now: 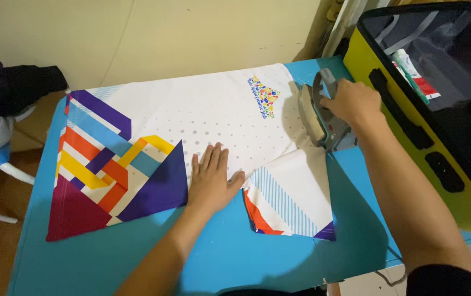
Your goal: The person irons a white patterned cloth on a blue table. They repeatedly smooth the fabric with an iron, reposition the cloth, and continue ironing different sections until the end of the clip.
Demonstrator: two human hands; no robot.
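A white shirt (202, 118) with coloured geometric shapes lies spread on a blue table (246, 252). My left hand (212, 178) rests flat on the shirt's near edge, fingers apart, pressing the cloth down. My right hand (353, 101) grips the handle of a grey clothes iron (317, 115), which stands tipped on the shirt's right side near the sleeve (290, 197). A small multicoloured print (263, 96) sits just left of the iron.
A yellow and black open bag (410, 93) stands at the table's right edge, close to the iron. Dark clothes (5, 87) are piled at the far left beside a cardboard box. A pale wall runs behind the table.
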